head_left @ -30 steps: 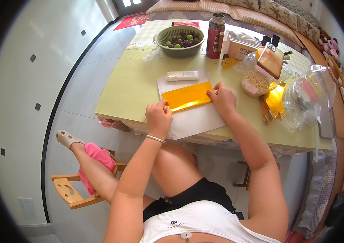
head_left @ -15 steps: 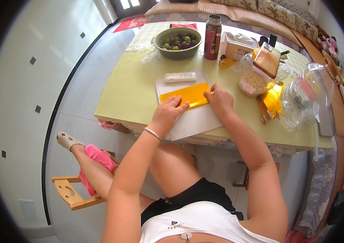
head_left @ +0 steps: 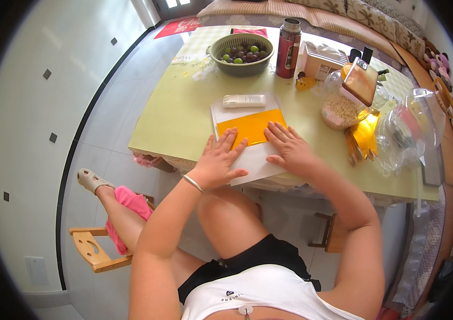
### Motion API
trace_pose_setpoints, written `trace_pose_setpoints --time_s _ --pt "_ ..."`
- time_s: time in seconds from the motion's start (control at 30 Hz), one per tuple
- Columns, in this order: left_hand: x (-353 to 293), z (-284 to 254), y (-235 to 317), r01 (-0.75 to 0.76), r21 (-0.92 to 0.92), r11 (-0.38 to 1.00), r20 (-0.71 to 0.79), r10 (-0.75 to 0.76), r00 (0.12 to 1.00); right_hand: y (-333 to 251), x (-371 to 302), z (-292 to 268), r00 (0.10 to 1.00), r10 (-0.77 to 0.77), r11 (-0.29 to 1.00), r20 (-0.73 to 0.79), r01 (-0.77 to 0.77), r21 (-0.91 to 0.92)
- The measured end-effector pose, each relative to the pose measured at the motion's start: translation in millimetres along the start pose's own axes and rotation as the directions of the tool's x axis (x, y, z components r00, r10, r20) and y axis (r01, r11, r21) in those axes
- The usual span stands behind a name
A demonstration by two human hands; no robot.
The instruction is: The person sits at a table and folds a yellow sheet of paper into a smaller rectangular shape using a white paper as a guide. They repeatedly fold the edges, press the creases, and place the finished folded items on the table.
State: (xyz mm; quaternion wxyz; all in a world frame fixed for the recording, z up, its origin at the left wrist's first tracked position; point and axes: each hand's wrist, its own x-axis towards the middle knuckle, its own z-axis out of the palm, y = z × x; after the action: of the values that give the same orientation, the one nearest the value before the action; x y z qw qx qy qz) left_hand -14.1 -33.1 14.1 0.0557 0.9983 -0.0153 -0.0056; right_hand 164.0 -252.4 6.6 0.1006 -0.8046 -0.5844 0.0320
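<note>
**Fingers (head_left: 228,138) on foil sheet (head_left: 250,125)**

Left hand (head_left: 217,161) at sheet's left, right hand (head_left: 293,153) at its right; paper (head_left: 254,162) underneath, on table (head_left: 176,120). Just beyond fingers: tube (head_left: 243,101), on paper. Farther beyond: bowl (head_left: 244,70), grapes (head_left: 248,53) inside. Flask (head_left: 288,50) right of bowl, tissue box (head_left: 320,64) right of flask. Right of fingers: jar (head_left: 338,111), phone (head_left: 361,82) at its top, then foil stack (head_left: 365,136), plastic container (head_left: 405,133) farthest right.

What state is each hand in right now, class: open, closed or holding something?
Left hand: open, fingers spread on the gold foil sheet, holding nothing.
Right hand: open, fingers on the sheet's right side, holding nothing.
</note>
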Motion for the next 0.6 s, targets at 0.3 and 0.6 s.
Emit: trace_pose_setpoints --time_s 0.3,0.6 --pt "11 0 -57 0.074 -0.338 0.938 -0.255 -0.167 0.952 12 9 -13 0.916 0.116 0.931 -0.384 0.034 0.363" --pt "64 -19 -79 0.375 -0.523 0.765 -0.032 -0.457 0.889 22 47 -4 0.856 0.476 0.098 0.202 -0.280 0.955"
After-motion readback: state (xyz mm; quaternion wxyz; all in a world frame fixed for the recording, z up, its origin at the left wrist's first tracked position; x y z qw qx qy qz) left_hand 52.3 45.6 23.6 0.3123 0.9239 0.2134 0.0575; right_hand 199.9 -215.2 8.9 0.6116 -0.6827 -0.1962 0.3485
